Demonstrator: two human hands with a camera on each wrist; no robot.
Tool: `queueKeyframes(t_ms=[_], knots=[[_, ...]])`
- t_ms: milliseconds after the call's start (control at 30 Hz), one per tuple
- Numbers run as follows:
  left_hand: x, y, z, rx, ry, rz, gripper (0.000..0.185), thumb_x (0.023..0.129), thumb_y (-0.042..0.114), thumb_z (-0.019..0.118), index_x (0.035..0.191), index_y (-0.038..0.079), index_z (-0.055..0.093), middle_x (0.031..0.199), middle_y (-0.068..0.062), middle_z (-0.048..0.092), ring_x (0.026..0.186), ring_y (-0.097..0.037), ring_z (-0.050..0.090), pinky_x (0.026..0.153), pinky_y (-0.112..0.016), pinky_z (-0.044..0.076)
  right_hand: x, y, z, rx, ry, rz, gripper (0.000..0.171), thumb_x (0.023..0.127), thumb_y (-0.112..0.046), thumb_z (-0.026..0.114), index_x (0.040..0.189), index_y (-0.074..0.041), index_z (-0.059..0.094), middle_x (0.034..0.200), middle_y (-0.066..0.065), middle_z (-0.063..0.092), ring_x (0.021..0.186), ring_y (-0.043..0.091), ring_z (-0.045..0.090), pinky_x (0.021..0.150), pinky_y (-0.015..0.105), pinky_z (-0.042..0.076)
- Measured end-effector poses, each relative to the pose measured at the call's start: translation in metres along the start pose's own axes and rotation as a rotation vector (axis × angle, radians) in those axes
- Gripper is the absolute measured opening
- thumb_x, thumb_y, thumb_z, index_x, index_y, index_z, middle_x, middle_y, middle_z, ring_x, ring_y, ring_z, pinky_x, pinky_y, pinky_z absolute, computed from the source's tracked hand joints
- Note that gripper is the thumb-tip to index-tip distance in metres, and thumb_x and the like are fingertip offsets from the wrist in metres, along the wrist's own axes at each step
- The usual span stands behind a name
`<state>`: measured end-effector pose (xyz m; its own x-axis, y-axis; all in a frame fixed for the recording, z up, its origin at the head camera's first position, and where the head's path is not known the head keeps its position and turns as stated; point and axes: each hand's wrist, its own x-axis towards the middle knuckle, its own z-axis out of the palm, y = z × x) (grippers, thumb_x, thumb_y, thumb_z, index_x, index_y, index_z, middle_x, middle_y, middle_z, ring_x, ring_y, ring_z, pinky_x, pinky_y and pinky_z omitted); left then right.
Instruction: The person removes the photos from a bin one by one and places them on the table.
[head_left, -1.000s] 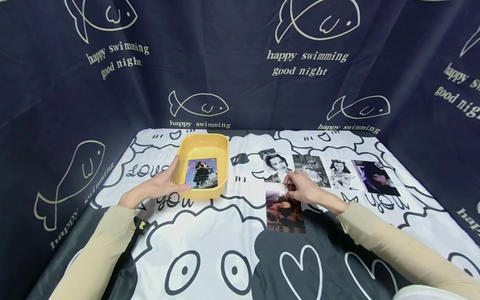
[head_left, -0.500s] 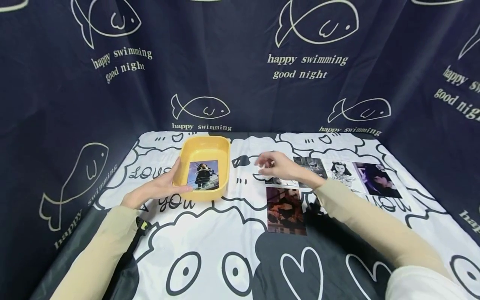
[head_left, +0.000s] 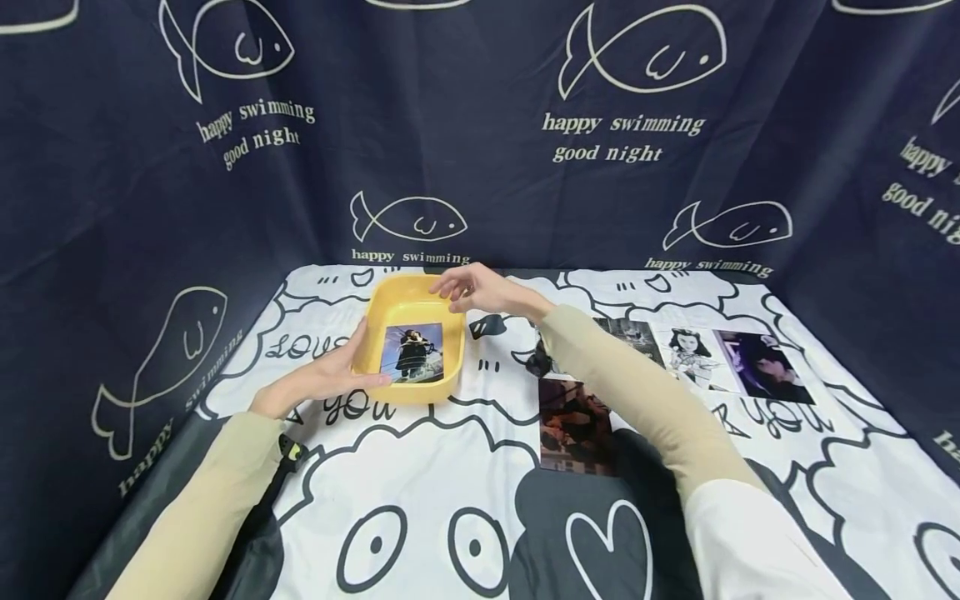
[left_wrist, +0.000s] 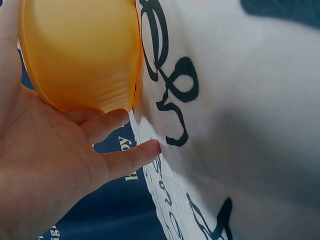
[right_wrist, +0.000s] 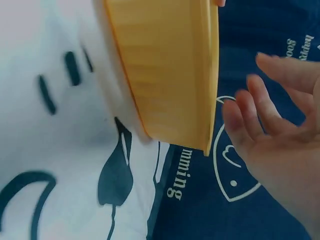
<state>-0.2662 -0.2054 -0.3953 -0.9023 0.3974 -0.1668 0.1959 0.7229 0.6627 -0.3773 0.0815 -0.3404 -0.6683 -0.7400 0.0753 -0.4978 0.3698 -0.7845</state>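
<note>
A yellow plastic tub [head_left: 409, 392] stands on the patterned cloth, with a photo [head_left: 411, 354] of a dark-clad figure against blue sky lying in it. My left hand [head_left: 326, 377] grips the tub's left side, its thumb over the near left rim. In the left wrist view, two fingers [left_wrist: 131, 159] stretch out past the tub's wall. Over the far right rim hovers my right hand [head_left: 483, 290], fingers loosely bent, nothing between them. The right wrist view shows those fingertips [right_wrist: 231, 112] beside the tub's upper edge, apart from it.
Right of the tub lies a reddish-brown photo [head_left: 576, 429]. Behind it, a row holds a grey photo [head_left: 633, 337], a black-and-white portrait [head_left: 688, 354] and a purple-dark photo [head_left: 765, 365]. Another photo is mostly hidden under my right forearm. A navy curtain [head_left: 495, 167] hangs behind.
My right hand has left the black-and-white portrait photo and swung left and away to the tub's far right rim. The left hand keeps its grip on the tub; the view shifts slightly.
</note>
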Motion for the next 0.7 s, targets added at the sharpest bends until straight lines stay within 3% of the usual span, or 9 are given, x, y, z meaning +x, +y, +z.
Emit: queueKeyframes(t_ms=[200,367,567,700], knots=[[0.002,0.001,0.0,0.009,0.002,-0.01,0.113,0.089,0.044,0.064,0.15,0.006,-0.023,0.16,-0.024,-0.01,0.147,-0.045,0.007,0.12,-0.059,0.01,0.035,0.006,0.014,0.007,-0.102,0.026,0.041,0.083,0.008,0.066,0.122,-0.003,0.064,0.113,0.013,0.066,0.099,0.025,0.061,0.084,0.025,0.052],[0.002,0.003,-0.002,0.003,-0.005,-0.021,0.113,0.089,0.044,0.064,0.15,0.007,-0.024,0.16,-0.025,-0.008,0.147,-0.045,0.008,0.12,-0.058,0.01,0.055,0.01,0.023,-0.037,-0.163,0.037,0.039,0.081,0.012,0.063,0.119,0.002,0.064,0.117,0.025,0.062,0.093,0.026,0.059,0.077,0.023,0.05],[0.001,0.002,-0.001,0.003,0.0,-0.018,0.112,0.089,0.042,0.064,0.15,0.006,-0.023,0.16,-0.024,-0.009,0.148,-0.043,0.008,0.12,-0.056,0.011,0.07,0.014,0.031,-0.152,-0.21,0.12,0.044,0.078,0.013,0.061,0.12,0.0,0.065,0.117,0.024,0.063,0.085,0.018,0.058,0.077,0.029,0.052],[0.0,0.001,-0.001,0.007,0.004,-0.037,0.113,0.089,0.044,0.064,0.151,0.008,-0.023,0.16,-0.024,-0.007,0.148,-0.043,0.009,0.12,-0.057,0.011,0.077,0.016,0.034,-0.213,-0.249,0.157,0.043,0.077,0.011,0.063,0.118,-0.001,0.066,0.113,0.019,0.063,0.08,0.014,0.054,0.071,0.024,0.05]])
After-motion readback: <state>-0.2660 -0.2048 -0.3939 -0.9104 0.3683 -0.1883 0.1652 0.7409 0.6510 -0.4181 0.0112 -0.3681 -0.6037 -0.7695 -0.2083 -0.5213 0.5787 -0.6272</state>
